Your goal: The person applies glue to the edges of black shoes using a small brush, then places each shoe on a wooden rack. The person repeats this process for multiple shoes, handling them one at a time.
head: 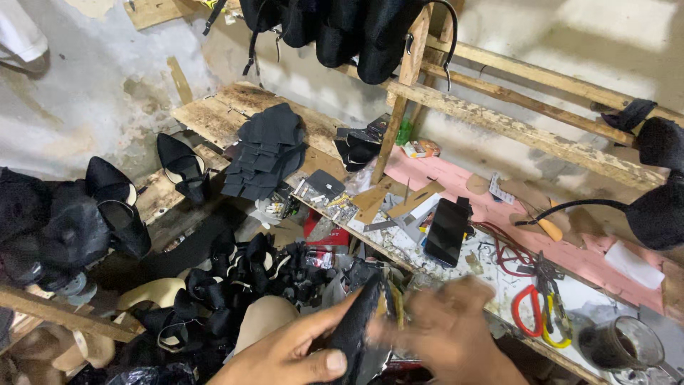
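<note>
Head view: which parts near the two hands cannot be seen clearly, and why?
- Right hand: motion blur; its fingers and grip cannot be told.
- Black shoe piece: its lower end is cut off by the bottom edge, and the left hand covers part of it.
- Yellowish item between the hands: blurred, kind unclear.

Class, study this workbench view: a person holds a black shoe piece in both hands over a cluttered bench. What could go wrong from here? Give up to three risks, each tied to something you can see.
1. The right hand is motion-blurred beside the red-handled pliers, so it might knock against them.
2. The dark tin sits near the bench edge; an elbow could tip it.
3. The left hand grips the black shoe piece over the shoe pile; dropped, it could get lost there.
</note>
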